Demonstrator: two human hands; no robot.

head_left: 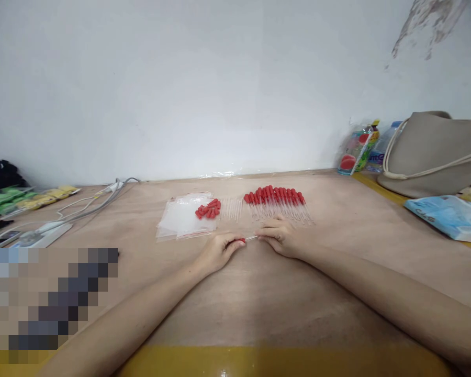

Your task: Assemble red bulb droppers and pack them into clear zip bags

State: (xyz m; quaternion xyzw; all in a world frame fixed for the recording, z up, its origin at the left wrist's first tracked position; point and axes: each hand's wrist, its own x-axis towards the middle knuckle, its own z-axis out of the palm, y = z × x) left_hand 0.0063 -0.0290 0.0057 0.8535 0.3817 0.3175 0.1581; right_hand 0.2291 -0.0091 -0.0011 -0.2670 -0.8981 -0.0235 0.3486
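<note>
Had green packets [6, 200] and yellow packets [53, 197] by the far left corner of the surface [220, 303], with a white power strip [55, 234] along the left edge and cables [109, 196] trailing toward the far edge. Had clear plastic bags [175, 220] overlapping left of centre, with loose red bulbs [209, 210] heaped on their right side.

Pinched a single red bulb [242, 240] in the left hand [222, 248], mid-surface, well in from the near edge. Had bare tubes [231, 208] in a row just right of the heap. Gripped a thin clear tube [251, 238] in the fingertips of the right hand [279, 237], bridging the gap between the two hands, one end at the single red bulb; could not tell the depth of fit. Had bulb-topped tubes [275, 196] ranked just beyond, bulbs toward the far edge.

Had bottles [379, 157] near the far right corner, then a grey bag [435, 152] and a blue packet [441, 215] at the right edge.
</note>
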